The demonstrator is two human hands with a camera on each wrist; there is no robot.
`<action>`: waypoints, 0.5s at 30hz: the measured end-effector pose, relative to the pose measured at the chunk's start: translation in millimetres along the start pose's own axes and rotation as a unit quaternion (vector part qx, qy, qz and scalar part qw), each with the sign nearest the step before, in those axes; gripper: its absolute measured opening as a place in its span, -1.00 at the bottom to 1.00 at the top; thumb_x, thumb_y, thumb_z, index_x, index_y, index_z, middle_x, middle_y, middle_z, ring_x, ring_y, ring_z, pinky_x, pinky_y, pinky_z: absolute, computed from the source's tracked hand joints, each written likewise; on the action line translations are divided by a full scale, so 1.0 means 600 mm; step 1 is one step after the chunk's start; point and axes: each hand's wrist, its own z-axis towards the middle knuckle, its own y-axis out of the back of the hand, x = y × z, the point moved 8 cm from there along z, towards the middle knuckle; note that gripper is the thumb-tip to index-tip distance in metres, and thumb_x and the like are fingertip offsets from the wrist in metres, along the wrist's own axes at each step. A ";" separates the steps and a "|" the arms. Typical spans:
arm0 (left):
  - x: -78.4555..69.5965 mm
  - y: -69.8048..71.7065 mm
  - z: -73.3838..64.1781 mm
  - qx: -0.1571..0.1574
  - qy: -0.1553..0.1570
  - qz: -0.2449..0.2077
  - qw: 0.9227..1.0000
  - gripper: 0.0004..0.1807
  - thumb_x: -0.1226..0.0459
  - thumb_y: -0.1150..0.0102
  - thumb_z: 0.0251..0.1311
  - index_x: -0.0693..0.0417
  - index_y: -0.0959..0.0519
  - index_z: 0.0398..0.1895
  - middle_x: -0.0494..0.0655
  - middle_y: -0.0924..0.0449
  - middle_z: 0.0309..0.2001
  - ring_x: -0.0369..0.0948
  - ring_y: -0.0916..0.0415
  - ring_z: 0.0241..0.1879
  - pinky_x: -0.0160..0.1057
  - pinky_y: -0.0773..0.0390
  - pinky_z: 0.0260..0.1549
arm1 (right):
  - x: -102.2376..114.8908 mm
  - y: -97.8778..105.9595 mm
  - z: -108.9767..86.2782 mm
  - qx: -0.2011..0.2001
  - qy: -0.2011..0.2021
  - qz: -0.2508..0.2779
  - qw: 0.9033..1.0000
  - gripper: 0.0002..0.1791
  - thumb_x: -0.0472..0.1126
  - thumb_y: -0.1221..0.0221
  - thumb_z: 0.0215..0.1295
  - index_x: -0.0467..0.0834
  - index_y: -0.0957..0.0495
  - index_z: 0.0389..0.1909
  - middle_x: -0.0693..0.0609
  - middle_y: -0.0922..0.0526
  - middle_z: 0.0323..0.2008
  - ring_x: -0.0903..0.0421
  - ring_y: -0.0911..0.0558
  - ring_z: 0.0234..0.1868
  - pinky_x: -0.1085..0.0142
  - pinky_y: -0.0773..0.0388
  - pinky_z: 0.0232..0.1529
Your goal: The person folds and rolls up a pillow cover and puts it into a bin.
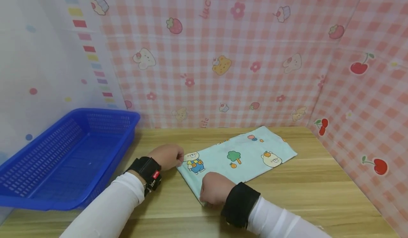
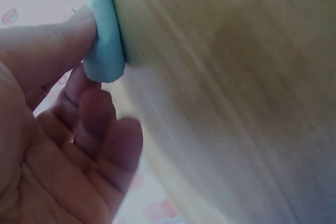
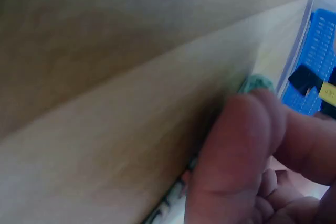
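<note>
A light-blue cloth (image 1: 216, 163) printed with bears, a tree and oranges lies on the table, folded into a long strip that slants up to the right. At its far left corner, my left hand (image 1: 166, 156) pinches the short edge. The left wrist view shows that edge as a rounded fold (image 2: 105, 51) under the thumb, with the other fingers loosely bent below. My right hand (image 1: 216, 188) grips the near left corner. In the right wrist view a bit of the cloth (image 3: 257, 83) pokes out past the thumb and index finger, which hide the rest of the grip.
To the left stands a blue plastic basket (image 1: 135, 119) with perforated sides, close to my left forearm. The wooden table (image 1: 318, 181) meets a pink checked backdrop (image 1: 197, 89) at the back and right.
</note>
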 end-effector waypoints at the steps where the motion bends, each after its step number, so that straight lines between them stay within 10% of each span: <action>1: -0.002 0.001 -0.002 -0.004 -0.002 0.000 1.000 -0.76 0.28 -0.42 0.28 -0.11 -0.58 -0.51 -0.25 -0.58 -0.43 -0.22 -0.49 -0.36 -0.18 -0.49 -0.21 | -0.004 -0.001 0.001 0.008 -0.008 0.012 1.000 -0.76 -0.28 -0.34 0.29 -0.13 -0.64 -0.59 0.07 -0.52 -0.72 0.15 -0.48 -0.66 0.36 -0.36 -0.48; 15: -0.016 0.003 -0.028 -0.034 -0.093 0.062 0.993 -0.86 0.45 -0.42 0.17 0.04 -0.80 -0.28 -0.20 -0.67 -0.22 -0.23 -0.63 -0.18 -0.17 -0.66 -0.01 | 0.016 0.002 -0.005 -0.052 0.027 -0.067 0.996 -0.85 -0.33 -0.37 0.23 -0.14 -0.62 -0.48 0.09 -0.54 -0.54 0.14 -0.47 -0.48 0.32 -0.40 -0.40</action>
